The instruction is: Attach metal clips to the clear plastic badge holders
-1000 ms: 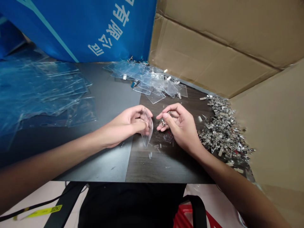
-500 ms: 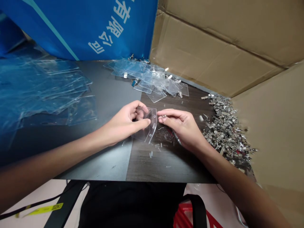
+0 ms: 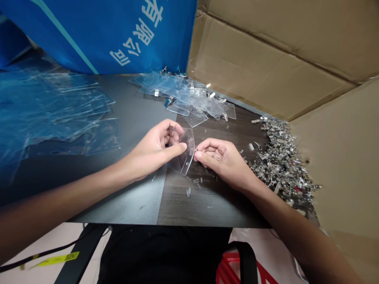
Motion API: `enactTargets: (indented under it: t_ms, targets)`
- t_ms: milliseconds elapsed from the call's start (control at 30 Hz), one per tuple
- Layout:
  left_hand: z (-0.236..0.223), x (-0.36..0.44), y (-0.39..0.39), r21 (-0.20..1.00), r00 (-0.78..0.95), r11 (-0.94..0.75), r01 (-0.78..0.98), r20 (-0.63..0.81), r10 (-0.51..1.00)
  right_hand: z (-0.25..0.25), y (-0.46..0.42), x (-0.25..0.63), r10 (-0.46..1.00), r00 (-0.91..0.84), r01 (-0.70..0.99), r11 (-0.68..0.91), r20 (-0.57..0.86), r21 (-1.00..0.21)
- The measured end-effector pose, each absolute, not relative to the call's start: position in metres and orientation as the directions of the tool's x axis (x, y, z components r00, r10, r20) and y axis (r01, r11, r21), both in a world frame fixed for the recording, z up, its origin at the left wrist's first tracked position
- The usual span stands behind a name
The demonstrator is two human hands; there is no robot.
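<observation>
A clear plastic badge holder (image 3: 186, 154), bent into a curve, is gripped between the thumb and fingers of my left hand (image 3: 161, 148). Its punched edge, with two round holes and a slot, faces right. My right hand (image 3: 217, 156) pinches a small badge clip (image 3: 196, 150) right by the slot; most of the clip is hidden by the fingertips. Whether the clip passes through the slot I cannot tell. Below the hands, several tiny clear plastic bits (image 3: 197, 181) lie scattered on the dark table (image 3: 189, 211).
Flat clear badge holders (image 3: 59, 110) are heaped at the left. At the back, holders with clips (image 3: 189, 98) form another pile. A mound of metal clips (image 3: 281, 161) lies at the right against cardboard (image 3: 340, 157). Blue sheeting (image 3: 103, 31) stands behind.
My left hand has turned the badge holder so its punched edge faces right. My right hand has brought the clip leftward, up to the slot.
</observation>
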State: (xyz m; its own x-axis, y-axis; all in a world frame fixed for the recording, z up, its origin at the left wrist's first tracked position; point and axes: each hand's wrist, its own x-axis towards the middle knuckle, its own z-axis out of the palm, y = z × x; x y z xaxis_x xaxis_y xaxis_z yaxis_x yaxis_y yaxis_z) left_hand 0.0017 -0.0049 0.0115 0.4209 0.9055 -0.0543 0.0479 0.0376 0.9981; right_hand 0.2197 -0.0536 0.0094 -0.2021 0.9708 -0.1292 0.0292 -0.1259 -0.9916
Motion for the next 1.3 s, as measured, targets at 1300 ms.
enactTargets:
  t_ms: [1300]
  targets:
    - [0.009,0.005,-0.015,0.968,0.449,-0.190,0.162,0.099,0.888,-0.006,-0.055,0.221,0.953,-0.239,-0.154,-0.224,-0.184,-0.962]
